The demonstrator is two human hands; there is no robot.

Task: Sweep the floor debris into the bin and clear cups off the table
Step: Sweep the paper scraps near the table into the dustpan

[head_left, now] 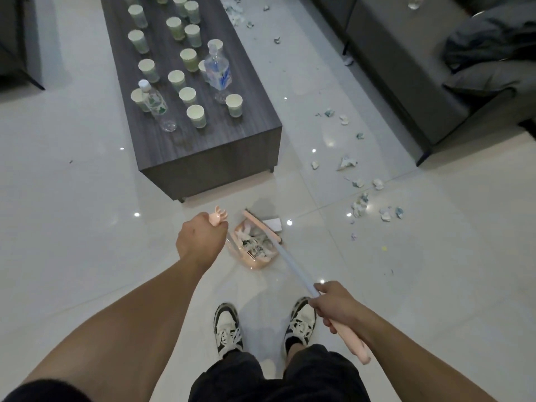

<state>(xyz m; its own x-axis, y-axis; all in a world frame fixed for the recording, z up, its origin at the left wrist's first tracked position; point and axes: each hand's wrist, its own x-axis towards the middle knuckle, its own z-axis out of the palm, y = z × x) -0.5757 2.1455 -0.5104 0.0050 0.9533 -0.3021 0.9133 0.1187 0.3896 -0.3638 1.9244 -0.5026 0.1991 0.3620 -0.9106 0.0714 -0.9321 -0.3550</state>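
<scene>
Left hand is fisted tight around the top of the pink plastic dustpan handle, whose little pronged end pokes out above the knuckles. Right hand is wrapped around the pale-blue-and-pink broom stick, right where the blue pole meets the pink grip, and the pink end sticks out behind the wrist.

The pink broom head sits at the mouth of the pink plastic dustpan on the floor, just ahead of the black-and-white sneakers. The pan's already got a pile of torn paper in it.

More white and bluish paper scraps are strewn to the right, trailing up the aisle between the dark wood-grain coffee table and the grey sofa.

On the table: lots of white paper cups standing upright and two clear plastic water bottles. Blue label on one, green on the other, both too blurry to read.

Plenty of glossy white tile open on the left.
</scene>
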